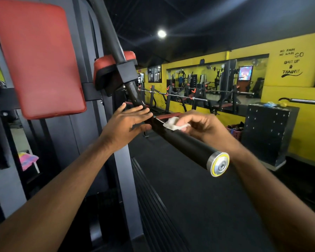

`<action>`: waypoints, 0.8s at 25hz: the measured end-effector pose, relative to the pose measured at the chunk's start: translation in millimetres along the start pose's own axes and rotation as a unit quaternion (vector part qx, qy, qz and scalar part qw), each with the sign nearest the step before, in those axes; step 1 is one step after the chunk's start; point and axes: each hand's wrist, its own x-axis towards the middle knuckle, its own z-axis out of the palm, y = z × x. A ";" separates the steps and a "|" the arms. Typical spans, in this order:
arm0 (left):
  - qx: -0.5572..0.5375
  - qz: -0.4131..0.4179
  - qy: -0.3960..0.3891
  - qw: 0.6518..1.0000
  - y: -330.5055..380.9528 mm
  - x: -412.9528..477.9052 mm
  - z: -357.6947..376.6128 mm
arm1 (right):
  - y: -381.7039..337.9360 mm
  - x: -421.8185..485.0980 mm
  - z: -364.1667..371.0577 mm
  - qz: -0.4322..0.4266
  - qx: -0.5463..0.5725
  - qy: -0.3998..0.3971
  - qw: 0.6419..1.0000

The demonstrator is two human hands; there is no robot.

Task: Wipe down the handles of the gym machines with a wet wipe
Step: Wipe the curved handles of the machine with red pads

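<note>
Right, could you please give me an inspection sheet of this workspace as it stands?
Surface: dark floor mat below the machine.
Job's things: black handle with silver end cap; white wet wipe pressed on it.
Clutter: colourful cloth at left; black box with small items on top.
Hands: left hand, fingers straight, touches the handle; right hand pinches the wet wipe.
Cables: nothing seen.
Surroundings: red pad, yellow wall, mirror.

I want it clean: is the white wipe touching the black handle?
Touching. The head view shows the wipe lying on the black handle, pinched by the right hand, no gap.
</note>
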 end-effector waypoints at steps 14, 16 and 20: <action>-0.027 0.007 0.050 0.998 5.4 -6.5 8.1 | -57.3 38.0 -15.8 -0.059 -0.262 -0.236 0.934; -0.050 0.004 0.050 0.998 6.3 -8.9 11.3 | -64.1 31.7 -21.7 -0.061 -0.237 -0.263 0.933; -0.118 -0.016 0.083 0.989 11.8 -8.3 12.5 | -56.6 37.1 -7.6 -0.096 -0.308 -0.210 0.923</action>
